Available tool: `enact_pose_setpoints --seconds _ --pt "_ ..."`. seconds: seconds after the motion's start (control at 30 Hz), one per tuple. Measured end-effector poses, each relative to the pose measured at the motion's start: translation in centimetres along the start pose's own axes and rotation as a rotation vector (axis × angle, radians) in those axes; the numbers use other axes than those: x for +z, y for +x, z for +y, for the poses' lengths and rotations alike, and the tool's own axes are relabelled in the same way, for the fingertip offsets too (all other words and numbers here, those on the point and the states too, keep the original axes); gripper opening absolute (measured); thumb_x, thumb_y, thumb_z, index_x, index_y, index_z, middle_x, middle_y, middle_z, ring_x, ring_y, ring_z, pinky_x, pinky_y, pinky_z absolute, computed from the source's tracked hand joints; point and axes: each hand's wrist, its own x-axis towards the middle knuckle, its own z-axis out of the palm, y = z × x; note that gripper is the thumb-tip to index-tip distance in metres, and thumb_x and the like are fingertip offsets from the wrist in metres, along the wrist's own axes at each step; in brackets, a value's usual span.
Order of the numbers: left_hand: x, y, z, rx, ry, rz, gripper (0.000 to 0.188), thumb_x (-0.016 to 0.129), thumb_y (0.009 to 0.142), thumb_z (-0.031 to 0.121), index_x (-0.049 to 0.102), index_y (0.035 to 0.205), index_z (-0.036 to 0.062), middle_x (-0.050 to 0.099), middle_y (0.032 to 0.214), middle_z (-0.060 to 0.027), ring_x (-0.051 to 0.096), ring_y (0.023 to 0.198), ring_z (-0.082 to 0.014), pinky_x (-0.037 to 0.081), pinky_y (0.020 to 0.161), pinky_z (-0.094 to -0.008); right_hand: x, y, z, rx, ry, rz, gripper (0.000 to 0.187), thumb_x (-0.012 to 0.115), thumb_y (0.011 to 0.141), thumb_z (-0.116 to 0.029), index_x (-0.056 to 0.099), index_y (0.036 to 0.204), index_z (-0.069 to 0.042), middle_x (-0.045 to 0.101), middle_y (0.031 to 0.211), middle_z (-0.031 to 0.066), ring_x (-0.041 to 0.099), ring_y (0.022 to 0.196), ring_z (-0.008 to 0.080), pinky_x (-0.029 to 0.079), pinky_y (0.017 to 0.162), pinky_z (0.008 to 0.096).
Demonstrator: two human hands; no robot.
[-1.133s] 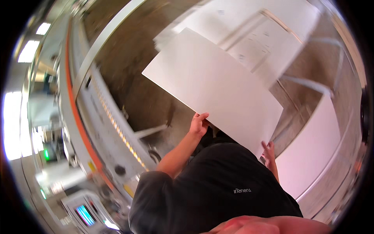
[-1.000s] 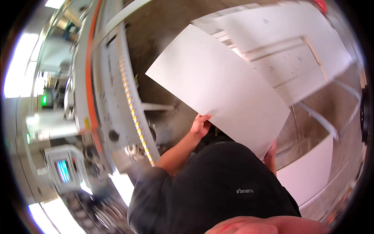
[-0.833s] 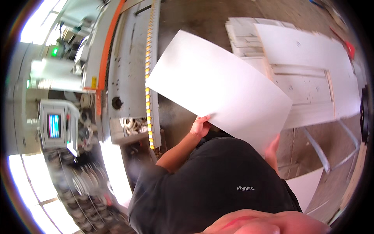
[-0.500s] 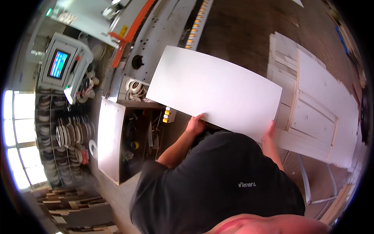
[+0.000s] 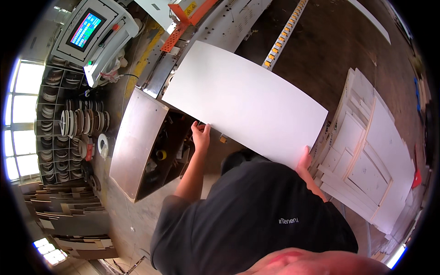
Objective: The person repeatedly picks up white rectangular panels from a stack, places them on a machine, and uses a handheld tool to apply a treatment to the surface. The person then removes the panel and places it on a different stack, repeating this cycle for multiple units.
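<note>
White panel, smooth and oblong, lies slantwise before the person, its left end farther off than its right. Nearest is the person's dark shirt, just below the panel's near edge. The right hand is at the near right corner, thumb pressed on the upper face and the other fingers out of sight past the edge; it has hold of the panel there. The left hand is at the near edge, toward the left; its fingers are loosely parted, touching the edge without closing round it.

Left of that hand stands an open-sided cabinet, a yellow roll among the things inside. To the right, well apart from the left hand, white boards lie in a stack. A rack full of rolls stands on the left.

Farther off, the panel's left end overlaps a grey machine in view; whether it rests on it I cannot tell. The machine has an orange bracket. Left of it is a control box with a lit screen. Beyond the panel, a rail of yellow rollers runs away over the dark floor.
</note>
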Motion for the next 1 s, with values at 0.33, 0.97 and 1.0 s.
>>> enact_pose_setpoints --seconds 0.33,0.97,1.0 --pt "1.7 5.1 0.1 -0.124 -0.348 0.05 0.081 0.072 0.094 0.013 0.024 0.156 -0.0034 0.059 0.105 -0.0067 0.058 0.085 -0.0138 0.05 0.072 -0.028 8.5 -4.4 -1.0 -0.033 -0.003 -0.009 0.071 0.066 0.094 -0.049 0.053 0.132 0.009 0.064 0.125 0.0167 0.062 0.11 0.0224 0.05 0.096 0.0378" --pt "1.9 7.4 3.9 -0.176 -0.613 -0.02 0.084 0.06 0.101 0.009 0.007 0.167 0.0123 0.055 0.075 -0.0004 0.046 0.06 -0.0088 0.044 0.056 -0.0266 13.9 -6.5 -5.3 -0.179 -0.32 -0.554 0.044 0.081 0.087 -0.028 0.062 0.112 0.004 0.069 0.105 0.0099 0.066 0.093 0.0176 0.053 0.079 0.034" --pt "2.0 7.6 3.8 -0.173 -0.619 -0.015 0.084 0.06 0.101 0.009 0.007 0.167 0.0125 0.055 0.075 -0.0003 0.046 0.061 -0.0086 0.044 0.056 -0.0264 14.1 -6.6 -5.8 -0.151 -0.271 -0.555 0.043 0.081 0.087 -0.027 0.062 0.112 0.003 0.069 0.105 0.0094 0.066 0.092 0.0173 0.053 0.079 0.034"
